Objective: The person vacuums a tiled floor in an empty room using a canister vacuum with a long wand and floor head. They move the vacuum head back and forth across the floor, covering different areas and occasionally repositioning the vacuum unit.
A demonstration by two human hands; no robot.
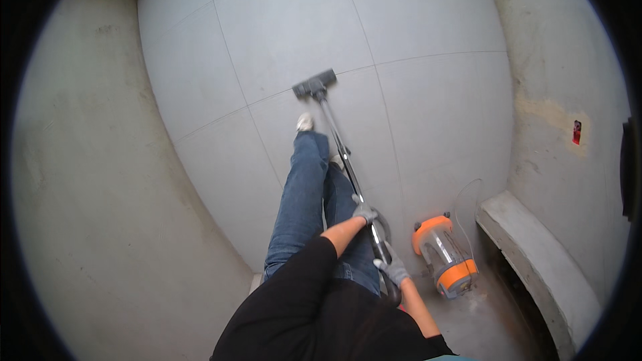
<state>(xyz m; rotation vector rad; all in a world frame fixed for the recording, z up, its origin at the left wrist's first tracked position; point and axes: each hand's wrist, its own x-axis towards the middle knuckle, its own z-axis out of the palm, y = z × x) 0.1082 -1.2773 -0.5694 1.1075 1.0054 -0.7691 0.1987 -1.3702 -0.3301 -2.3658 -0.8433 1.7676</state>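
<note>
A bare concrete wall fills the left side, and beside it the grey tiled floor stretches ahead, where the dark floor nozzle lies flat on a tile just beyond the person's light shoe. The gloved left hand is clenched around the metal wand partway along, and the gloved right hand grips the same wand lower, near its handle end. Further right, an orange and clear vacuum canister sits on the floor next to a low concrete ledge.
</note>
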